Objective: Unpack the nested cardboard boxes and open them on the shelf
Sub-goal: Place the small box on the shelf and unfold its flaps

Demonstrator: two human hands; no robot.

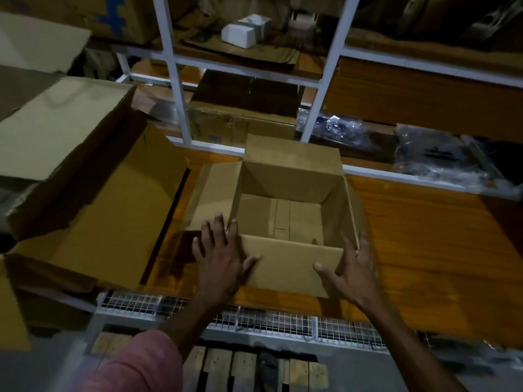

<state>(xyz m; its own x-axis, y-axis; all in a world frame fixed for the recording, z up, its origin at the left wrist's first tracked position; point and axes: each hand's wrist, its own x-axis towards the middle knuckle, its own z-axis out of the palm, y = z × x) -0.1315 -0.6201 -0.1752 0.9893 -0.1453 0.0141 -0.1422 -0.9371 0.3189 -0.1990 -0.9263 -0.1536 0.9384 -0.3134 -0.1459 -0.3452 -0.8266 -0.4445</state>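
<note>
An open brown cardboard box [291, 267] stands on the orange wooden shelf [424, 244], all its top flaps folded outward and its inside bare. My left hand [222, 257] lies flat with spread fingers on the box's near left corner, thumb on the front flap. At the near right corner, my right hand [352, 265] touches the box with straight spread fingers, thumb on the front flap. A much larger open cardboard box [93, 210] lies on its side at the left, its flaps hanging open.
White shelf uprights [177, 77] rise behind the box. On the rear shelves sit a closed carton [243, 120], a white packet [244, 31] and plastic-wrapped goods [441, 157]. A wire-mesh rail [254, 318] runs along the shelf's front edge. A wooden pallet [226, 369] lies on the floor below.
</note>
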